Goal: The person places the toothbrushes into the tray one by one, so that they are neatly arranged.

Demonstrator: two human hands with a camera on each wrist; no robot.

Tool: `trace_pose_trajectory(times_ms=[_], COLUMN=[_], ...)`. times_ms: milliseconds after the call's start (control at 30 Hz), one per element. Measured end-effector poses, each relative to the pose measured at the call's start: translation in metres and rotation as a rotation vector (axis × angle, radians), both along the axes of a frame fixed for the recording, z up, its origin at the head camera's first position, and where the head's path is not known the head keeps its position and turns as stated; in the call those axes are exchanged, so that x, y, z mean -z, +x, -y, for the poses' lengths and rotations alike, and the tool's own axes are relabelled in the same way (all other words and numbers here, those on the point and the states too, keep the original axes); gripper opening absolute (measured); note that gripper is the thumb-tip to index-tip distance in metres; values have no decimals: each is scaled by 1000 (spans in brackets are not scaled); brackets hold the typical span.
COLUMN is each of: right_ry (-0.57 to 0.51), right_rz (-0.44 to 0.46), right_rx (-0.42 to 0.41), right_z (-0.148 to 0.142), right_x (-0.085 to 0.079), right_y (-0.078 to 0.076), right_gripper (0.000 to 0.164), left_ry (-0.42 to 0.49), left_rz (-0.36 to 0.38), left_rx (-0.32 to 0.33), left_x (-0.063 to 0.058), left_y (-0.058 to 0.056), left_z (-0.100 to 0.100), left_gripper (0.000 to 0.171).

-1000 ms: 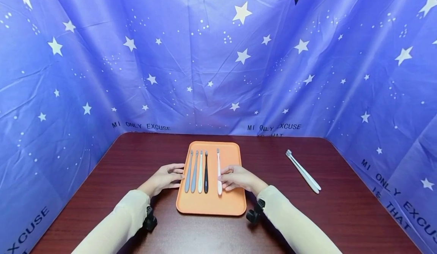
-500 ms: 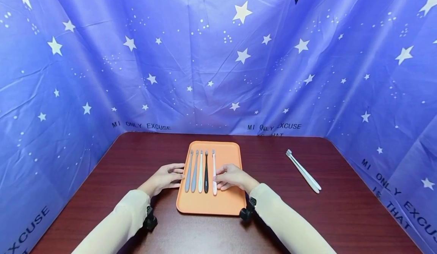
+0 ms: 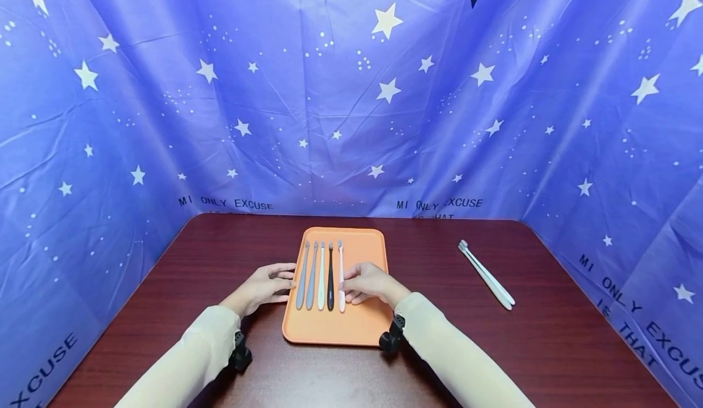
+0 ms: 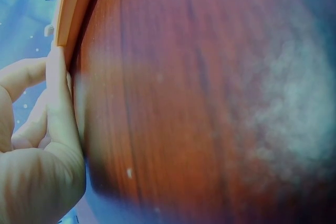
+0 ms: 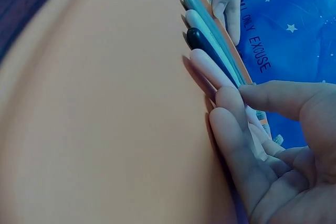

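An orange tray (image 3: 336, 329) lies on the table with a row of toothbrushes along its left half. Two grey-blue toothbrushes (image 3: 312, 280), a white toothbrush (image 3: 321, 280) and a black toothbrush (image 3: 331, 280) lie side by side, heads pointing away. Just right of the black one, my right hand (image 3: 373, 283) pinches a pale pink toothbrush (image 3: 341, 261) by its handle. In the right wrist view, thumb and fingers meet around the pink handle, low over the tray. My left hand (image 3: 262, 287) touches the tray's left rim with extended fingers; the left wrist view shows a digit against the tray's edge.
Two white toothbrushes (image 3: 487, 277) lie together on the dark red wooden table (image 3: 428, 255), right of the tray. A blue star-patterned cloth (image 3: 351, 91) hangs behind and along both sides of the table.
My right hand has moved left with the pink toothbrush, bringing it from the tray's middle-right close to the black one. My left hand has stayed at the rim.
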State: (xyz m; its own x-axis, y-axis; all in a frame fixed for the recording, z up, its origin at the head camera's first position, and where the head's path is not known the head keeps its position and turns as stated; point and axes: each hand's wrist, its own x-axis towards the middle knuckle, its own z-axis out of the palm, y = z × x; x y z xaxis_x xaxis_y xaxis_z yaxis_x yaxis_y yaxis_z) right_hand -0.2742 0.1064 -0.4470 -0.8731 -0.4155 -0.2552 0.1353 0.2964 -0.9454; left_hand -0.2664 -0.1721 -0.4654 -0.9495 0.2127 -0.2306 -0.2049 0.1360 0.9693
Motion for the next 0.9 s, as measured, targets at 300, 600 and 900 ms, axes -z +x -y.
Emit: trace_pose_trajectory(times_ms=[300, 600, 900], right_ry=[13, 25, 42], right_rz=[-15, -34, -36], right_rx=[15, 27, 41], right_z=[4, 3, 4], right_x=[2, 4, 3], right_y=[-3, -2, -1], right_gripper=[30, 33, 35], left_ry=[4, 2, 3], left_rz=[-7, -3, 4], left_rx=[1, -4, -7], left_x=[2, 2, 0], left_y=[0, -1, 0], left_z=[1, 0, 0], left_gripper=[54, 54, 54])
